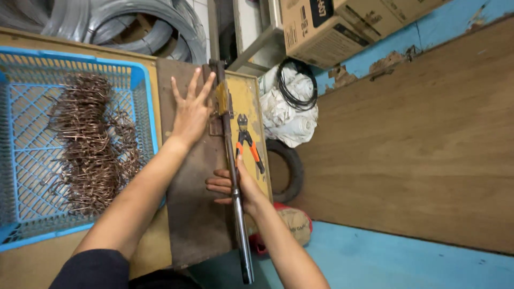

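Here your right hand (238,187) was clenched round the lever (234,176), a long metal bar, gripping it about midway along its length. The bar ran on past your grip towards you, ending in a bare tip (247,275), and away from your grip to its pivot (219,67) at the far end of the worktop (195,225). Your left hand (191,109) lay flat and released, fingers (184,85) spread, pressing on the dark plate of the worktop just beside the bar, beyond your right grip and near the yellowed hinge piece (221,99).

Just to the outer side of your right grip, a cutter (247,143) with orange handles lay on the yellow board (251,101), apart from the bar. Well off on the far side of your left hand stood a blue basket (142,91) holding a heap of bent brown wire pieces (91,144). Beyond the pivot sat coils of grey wire (134,27). Past the cutter, a white cloth (286,112) with a loop of black cable (297,85) lay on the floor, with a tyre (292,171) just beside it and cardboard boxes (321,27) farther off.
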